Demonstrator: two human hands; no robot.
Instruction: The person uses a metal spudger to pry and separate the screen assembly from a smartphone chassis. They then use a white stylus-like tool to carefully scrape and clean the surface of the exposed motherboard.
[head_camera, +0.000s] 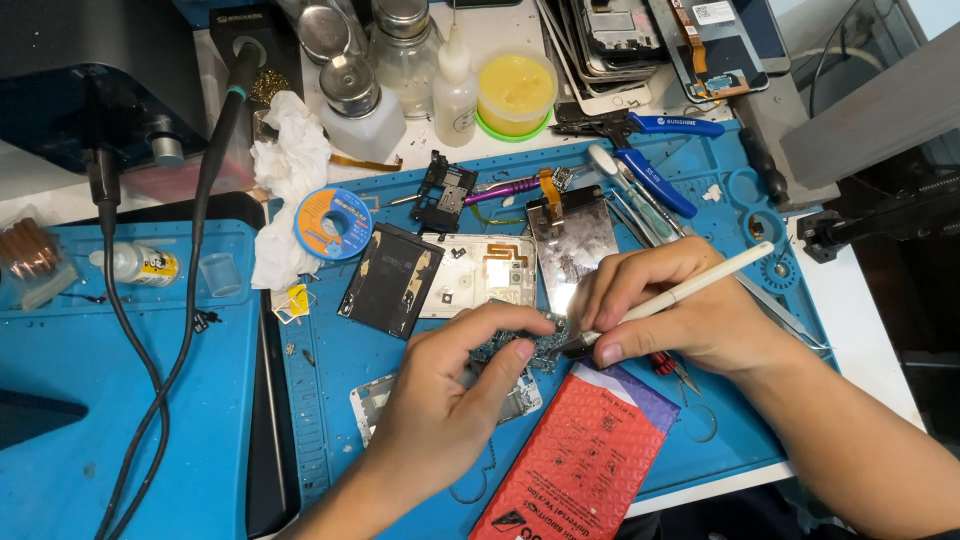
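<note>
Hands | left (450, 390) pinches circuit board (535, 350) | right (665, 315) grips white tool (700, 283) | tub (516, 92) holds yellow paste

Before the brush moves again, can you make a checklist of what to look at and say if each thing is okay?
1. Left hand steadies the circuit board: ok, fingers pinch its edge.
2. Right hand grips the white brush: ok, held like a pen.
3. Brush tip on the board: cannot tell, fingers hide it.
4. Red bubble envelope clear of the board: not ok, its corner lies right beside it.
5. Board flat on the blue mat: cannot tell, hands cover it.
</note>
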